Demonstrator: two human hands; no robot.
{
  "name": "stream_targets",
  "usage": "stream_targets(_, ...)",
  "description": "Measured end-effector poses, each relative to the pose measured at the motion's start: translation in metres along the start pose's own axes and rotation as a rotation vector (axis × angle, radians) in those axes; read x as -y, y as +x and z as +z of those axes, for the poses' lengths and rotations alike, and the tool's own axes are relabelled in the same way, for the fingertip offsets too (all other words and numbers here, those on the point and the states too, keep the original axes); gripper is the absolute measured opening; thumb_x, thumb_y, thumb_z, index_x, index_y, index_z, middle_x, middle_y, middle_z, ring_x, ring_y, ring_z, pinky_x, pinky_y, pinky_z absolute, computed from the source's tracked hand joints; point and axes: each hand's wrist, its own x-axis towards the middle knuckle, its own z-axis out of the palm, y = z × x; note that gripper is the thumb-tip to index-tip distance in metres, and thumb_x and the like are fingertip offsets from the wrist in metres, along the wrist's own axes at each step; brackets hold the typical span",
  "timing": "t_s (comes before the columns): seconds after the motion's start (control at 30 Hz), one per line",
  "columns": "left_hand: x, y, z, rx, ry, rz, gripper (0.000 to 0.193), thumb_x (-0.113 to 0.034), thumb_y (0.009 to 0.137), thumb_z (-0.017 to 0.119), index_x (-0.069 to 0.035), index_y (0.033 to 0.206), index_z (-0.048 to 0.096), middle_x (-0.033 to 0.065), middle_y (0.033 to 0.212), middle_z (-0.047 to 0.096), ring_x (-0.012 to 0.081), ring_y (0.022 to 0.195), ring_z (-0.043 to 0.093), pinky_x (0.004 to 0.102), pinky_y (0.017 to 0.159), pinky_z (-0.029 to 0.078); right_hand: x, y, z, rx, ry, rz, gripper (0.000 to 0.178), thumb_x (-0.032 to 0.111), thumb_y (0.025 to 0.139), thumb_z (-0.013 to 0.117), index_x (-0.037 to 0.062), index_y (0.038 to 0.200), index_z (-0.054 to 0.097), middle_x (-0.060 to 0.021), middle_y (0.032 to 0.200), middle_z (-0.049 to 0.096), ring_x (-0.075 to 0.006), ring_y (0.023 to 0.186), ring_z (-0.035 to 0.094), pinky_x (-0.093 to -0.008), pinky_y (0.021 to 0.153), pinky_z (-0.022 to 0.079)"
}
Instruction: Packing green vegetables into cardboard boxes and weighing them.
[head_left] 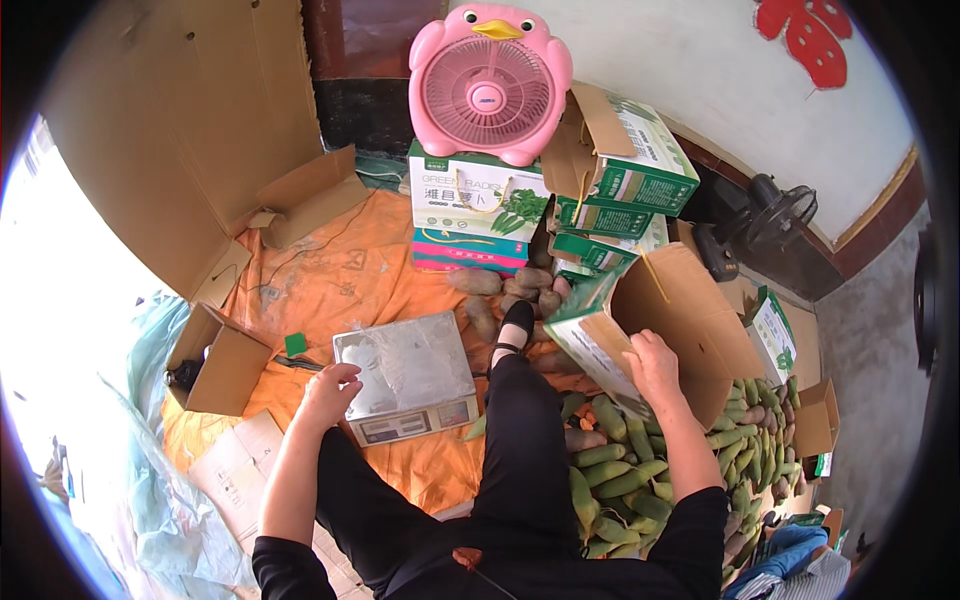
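My right hand [652, 368] grips the edge of an open cardboard carton [690, 330], which is tilted with its brown inside showing and a yellow cord at its top. My left hand [328, 396] hovers at the left edge of a grey box [405, 365] covered in clear plastic; its fingers are loosely bent and apart, holding nothing I can see. Beneath and beside the tilted carton lies a heap of green radishes [620, 480]. Several brownish, potato-like roots [478, 282] rest on the orange sheet near my foot.
A pink penguin-shaped fan [490, 85] stands on a white-and-green gift carton [475, 195]. More green cartons [640, 165] are stacked beside it. A black fan [775, 210] stands at the right. A small open box [228, 365] sits left on the orange sheet [330, 270].
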Motion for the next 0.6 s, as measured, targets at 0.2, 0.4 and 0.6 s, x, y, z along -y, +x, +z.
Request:
stream_targets(0.2, 0.001, -0.001, -0.004, -0.050, 0.026, 0.019, 0.032, -0.015, 0.079, 0.067, -0.006, 0.110, 0.065, 0.0127, 0.097, 0.068, 0.0266, 0.094, 0.065, 0.0374, 0.084, 0.050, 0.085, 0.054, -0.015, -0.186, 0.142, -0.263, 0.011, 0.014, 0.076, 0.066, 0.0093, 0.084, 0.060, -0.0047, 0.081, 0.055, -0.0253, 0.079, 0.058, -0.0377, 0.067, 0.050)
stream_targets(0.4, -0.001, -0.006, -0.011, -0.284, -0.053, 0.059, 0.036, -0.005, 0.080, 0.065, -0.003, 0.116, 0.059, 0.0109, 0.089, 0.068, 0.0213, 0.088, 0.066, 0.0335, 0.080, 0.051, 0.180, 0.103, 0.027, -0.098, 0.311, -0.547, 0.003, 0.011, 0.079, 0.055, 0.0095, 0.080, 0.056, -0.0047, 0.081, 0.052, -0.0249, 0.082, 0.055, -0.0379, 0.065, 0.049)
stream_targets(0.6, 0.003, -0.013, -0.025, -0.669, -0.134, 0.062, 0.041, -0.006, 0.084, 0.063, -0.005, 0.124, 0.053, 0.0090, 0.101, 0.061, 0.0206, 0.094, 0.058, 0.0343, 0.084, 0.045, 0.279, 0.112, 0.095, 0.029, 0.344, -0.730, 0.006, 0.013, 0.080, 0.052, 0.0118, 0.080, 0.057, -0.0030, 0.084, 0.056, -0.0220, 0.084, 0.058, -0.0370, 0.065, 0.053)
